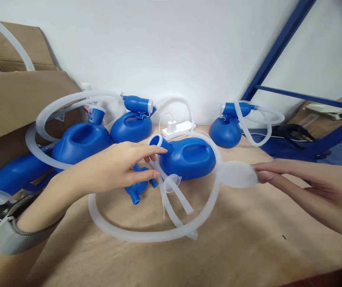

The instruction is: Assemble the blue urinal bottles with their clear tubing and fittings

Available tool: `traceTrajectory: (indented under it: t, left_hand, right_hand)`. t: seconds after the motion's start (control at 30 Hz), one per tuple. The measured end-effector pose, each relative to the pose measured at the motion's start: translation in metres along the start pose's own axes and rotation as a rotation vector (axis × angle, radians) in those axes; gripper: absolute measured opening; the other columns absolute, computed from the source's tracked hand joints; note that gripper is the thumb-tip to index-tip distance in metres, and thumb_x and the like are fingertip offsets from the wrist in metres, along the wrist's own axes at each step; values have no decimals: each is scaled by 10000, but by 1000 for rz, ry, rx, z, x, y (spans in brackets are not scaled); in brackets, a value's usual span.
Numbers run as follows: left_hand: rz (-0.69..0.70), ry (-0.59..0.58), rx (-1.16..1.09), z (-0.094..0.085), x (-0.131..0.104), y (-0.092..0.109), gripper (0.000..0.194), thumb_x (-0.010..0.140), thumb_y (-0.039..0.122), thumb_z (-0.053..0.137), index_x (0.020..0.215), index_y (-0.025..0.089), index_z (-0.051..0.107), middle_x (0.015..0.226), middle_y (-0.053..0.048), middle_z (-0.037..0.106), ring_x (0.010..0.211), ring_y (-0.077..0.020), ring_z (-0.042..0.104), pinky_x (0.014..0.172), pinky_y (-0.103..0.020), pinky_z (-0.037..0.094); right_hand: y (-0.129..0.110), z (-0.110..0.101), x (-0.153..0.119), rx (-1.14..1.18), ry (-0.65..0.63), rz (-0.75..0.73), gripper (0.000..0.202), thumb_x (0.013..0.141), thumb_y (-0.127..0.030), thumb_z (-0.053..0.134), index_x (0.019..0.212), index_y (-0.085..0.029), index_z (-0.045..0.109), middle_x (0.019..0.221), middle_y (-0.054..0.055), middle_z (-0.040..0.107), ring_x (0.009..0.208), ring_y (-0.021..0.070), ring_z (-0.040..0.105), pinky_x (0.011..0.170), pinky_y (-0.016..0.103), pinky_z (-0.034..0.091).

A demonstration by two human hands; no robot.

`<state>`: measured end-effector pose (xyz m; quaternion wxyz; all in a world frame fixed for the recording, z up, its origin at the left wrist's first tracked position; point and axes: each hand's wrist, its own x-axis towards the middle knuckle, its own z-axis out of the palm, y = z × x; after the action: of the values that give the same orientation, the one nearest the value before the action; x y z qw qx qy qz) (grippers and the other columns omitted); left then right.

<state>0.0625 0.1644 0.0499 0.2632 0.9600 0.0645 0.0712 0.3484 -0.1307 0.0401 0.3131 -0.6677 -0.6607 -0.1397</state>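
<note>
My right hand [305, 187] pinches the edge of a flat, translucent white disc, perhaps a lid [238, 174], between thumb and forefinger. My left hand [123, 165] is open, thumb and fingers apart. Its index fingertip is at the neck of a blue plastic bottle [188, 169] with a moulded handle; whether it touches, I cannot tell. The bottle's wide mouth faces up and left, uncovered. Beneath my left hand lies a small blue spouted part [137, 187]. A clear funnel-like piece [172, 183] and a long translucent hose [147, 235] lie in front of the bottle.
More blue bottles stand behind, at left [79, 145], back centre [130, 129] and right [225, 133], with coiled hoses. A white power strip [178, 129] sits by the wall. Cardboard boxes [18, 95] fill the left; a blue metal frame [278, 48] rises at right.
</note>
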Motion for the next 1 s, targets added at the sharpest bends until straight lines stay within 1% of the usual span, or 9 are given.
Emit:
traceTrajectory:
  t: [0.13,0.23,0.33,0.47,0.57,0.67,0.77,0.9,1.0]
  left_hand:
    - [20,-34,51,2,-2,-2,666,997,562,711,1603,353,534,1255,-18,801,1050,-217,793,800,-261,616]
    - [129,51,164,6,-4,1,882,938,574,787,1698,387,378,1453,-49,715,1255,-271,731,911,-301,608]
    - [264,163,356,12,-8,4,823,951,493,782,1674,309,434,1561,-108,637,1334,-309,688,931,-332,606]
    - [319,349,552,15,-21,1,593,1016,470,676,1535,191,611,1394,-162,747,1147,-322,772,867,-375,612]
    - [127,422,495,11,-35,-9,627,982,613,665,1471,220,673,1192,-113,823,904,-296,797,746,-367,596]
    - [-213,473,276,8,-48,-29,691,944,735,630,1387,211,712,1066,-88,827,814,-285,769,724,-389,594]
    - [-487,557,-88,12,-56,-55,655,933,750,641,1293,206,710,1044,-79,823,955,-318,788,799,-407,634]
    - [-591,665,-380,25,-62,-84,590,961,740,618,1164,200,740,1189,-113,809,1041,-324,781,715,-353,627]
    - [-632,612,-381,32,-61,-93,608,943,757,630,1068,183,786,1169,-130,813,1019,-315,760,688,-333,599]
  right_hand:
    - [-44,34,40,152,20,-33,119,1025,-394,724,1024,-342,831,881,-6,850,765,212,805,602,317,635]
    - [-68,74,59,488,-88,106,134,1028,-333,703,1027,-288,829,874,-4,840,738,191,796,630,302,644]
    - [-79,109,71,804,-119,275,185,1019,-404,715,1090,-259,805,919,11,840,802,194,808,709,318,661]
    - [-83,136,81,1029,-150,387,352,977,-545,750,1151,-240,722,876,19,808,831,204,806,721,319,643]
    - [-87,147,84,1151,-214,439,639,983,-691,678,1445,-276,530,1180,84,812,1078,242,799,897,397,655]
    - [-93,159,86,1021,-444,408,836,989,-730,645,1627,-301,318,1567,161,634,1400,299,660,1177,549,528]
    - [-103,172,90,629,-631,306,807,985,-742,636,1602,-267,421,1645,182,561,1521,402,537,1241,679,420]
    - [-117,191,93,214,-561,123,859,896,-770,722,1518,-201,554,1610,197,592,1472,479,562,1145,728,504]
    - [-123,198,94,108,-503,73,731,886,-570,807,1494,-226,590,1480,142,706,1318,451,685,987,626,637]
